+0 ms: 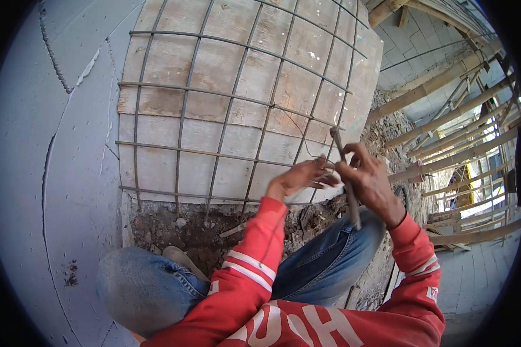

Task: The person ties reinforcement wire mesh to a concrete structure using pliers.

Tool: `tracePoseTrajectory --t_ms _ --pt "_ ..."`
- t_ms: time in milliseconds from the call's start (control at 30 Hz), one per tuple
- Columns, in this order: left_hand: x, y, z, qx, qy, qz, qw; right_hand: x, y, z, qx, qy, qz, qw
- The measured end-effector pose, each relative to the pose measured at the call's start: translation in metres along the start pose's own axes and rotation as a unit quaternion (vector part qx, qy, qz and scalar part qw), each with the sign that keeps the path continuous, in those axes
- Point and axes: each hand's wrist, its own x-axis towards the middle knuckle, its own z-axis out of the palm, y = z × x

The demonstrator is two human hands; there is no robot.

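My right hand (367,179) is closed around dark metal pincers (352,205), held nearly upright with the head at the top, close to the edge of the rebar mesh (231,95). Beside it, my left hand (304,178) has its fingertips bunched near the tool. A thin tie wire (308,147) curves from a crossing of the mesh down to those fingertips. The mesh of thin crossed bars lies over worn, paint-spotted plywood boards (173,128).
A grey block wall (78,173) rises close on the left. Soil and rubble (173,225) lie between the boards and my bent knees (150,286). On the right, several bamboo poles (446,165) run across a lower space.
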Motion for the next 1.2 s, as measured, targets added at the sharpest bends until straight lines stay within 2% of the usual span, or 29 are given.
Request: tracePoseTrajectory --t_ms 33,67,133,200,233,267,300,333,400,467,500,533,567,600,633,667,700,733,767,833,867,900,933,967,1033,1067,1133,1167,1200 --pt "0.023 -0.022 0.008 -0.231 -0.011 0.049 0.972 -0.004 -0.002 0.006 -0.004 -0.007 -0.028 1.0" --pt "0.028 0.0 0.042 -0.353 -0.007 0.106 0.93 -0.009 -0.005 0.013 -0.007 -0.016 -0.055 0.998" --pt "0.056 -0.004 0.047 -0.367 0.069 0.095 0.923 -0.019 -0.013 0.017 -0.034 -0.042 -0.062 0.997" --pt "0.067 -0.003 0.051 -0.328 0.242 0.065 0.911 -0.026 -0.011 0.017 0.097 -0.047 0.064 0.992" --pt "0.066 0.002 0.055 -0.298 0.301 0.095 0.901 -0.027 -0.007 0.011 0.144 -0.016 0.089 0.985" --pt "0.066 0.004 0.061 -0.312 0.343 0.12 0.878 -0.029 -0.006 0.008 0.137 -0.021 0.082 0.987" --pt "0.069 0.004 0.06 -0.315 0.353 0.15 0.868 -0.034 -0.01 0.007 0.296 0.011 0.215 0.93" --pt "0.072 0.003 0.059 -0.316 0.365 0.176 0.858 -0.038 -0.012 0.006 0.443 0.045 0.342 0.828" --pt "0.078 0.005 0.064 -0.326 0.354 0.256 0.839 -0.034 -0.011 0.002 0.501 -0.12 0.375 0.771" --pt "0.072 0.031 0.089 -0.253 0.392 0.289 0.836 -0.031 -0.004 0.017 0.44 -0.139 0.334 0.822" --pt "0.073 0.022 0.077 -0.173 0.344 0.297 0.874 -0.021 0.0 0.012 0.438 -0.141 0.333 0.823" --pt "0.071 0.023 0.071 -0.177 0.346 0.3 0.871 -0.007 0.006 0.002 0.437 -0.165 0.331 0.82" --pt "0.07 0.025 0.064 -0.071 0.328 0.344 0.877 0.006 0.013 -0.005 0.435 -0.189 0.328 0.817" --pt "0.067 0.028 0.055 0.036 0.306 0.382 0.871 0.008 0.034 0.001 0.365 -0.177 0.303 0.863" --pt "0.06 0.025 0.038 0.062 0.269 0.362 0.891 0.02 0.052 -0.005 0.23 -0.19 0.254 0.92" --pt "0.049 0.024 0.013 0.149 0.235 0.313 0.908 0.033 0.065 -0.01 0.091 -0.2 0.201 0.955" --pt "0.03 0.028 0.001 0.195 0.242 0.258 0.915 0.043 0.067 -0.014 -0.025 -0.131 0.122 0.983" --pt "0.022 0.015 -0.026 0.232 0.254 0.214 0.914 0.054 0.068 -0.019 -0.139 -0.061 0.039 0.988" --pt "0.0 0.02 -0.04 0.314 0.275 0.147 0.897 0.067 0.072 -0.023 -0.226 -0.073 -0.017 0.971" --pt "-0.021 0.024 -0.06 0.252 0.357 0.054 0.898 0.092 0.073 -0.024 -0.311 -0.081 -0.083 0.943" --pt "-0.022 0.026 -0.062 0.25 0.358 0.052 0.898 0.104 0.071 -0.02 -0.342 -0.094 -0.1 0.929" --pt "-0.027 0.036 -0.056 0.271 0.507 0.085 0.814 0.115 0.07 -0.015 -0.34 -0.095 -0.1 0.93" --pt "-0.028 0.042 -0.055 0.285 0.639 0.116 0.705 0.125 0.069 -0.008 -0.357 -0.082 -0.122 0.922" --pt "-0.026 0.046 -0.057 0.284 0.639 0.114 0.706 0.134 0.068 -0.004 -0.375 -0.071 -0.143 0.913" --pt "-0.017 0.047 -0.063 0.336 0.674 0.215 0.621 0.15 0.06 -0.004 -0.381 -0.102 -0.124 0.911" --pt "-0.01 0.049 -0.067 0.334 0.675 0.215 0.622 0.159 0.057 -0.005 -0.388 -0.129 -0.106 0.907" --pt "0.003 0.048 -0.075 0.387 0.676 0.214 0.589 0.171 0.052 -0.006 -0.394 -0.155 -0.093 0.901" --pt "0.008 0.046 -0.079 0.349 0.651 0.223 0.637 0.174 0.048 -0.007 -0.39 -0.188 -0.082 0.898" --pt "0.012 0.046 -0.084 0.346 0.65 0.224 0.638 0.176 0.046 -0.007 -0.385 -0.219 -0.071 0.894"
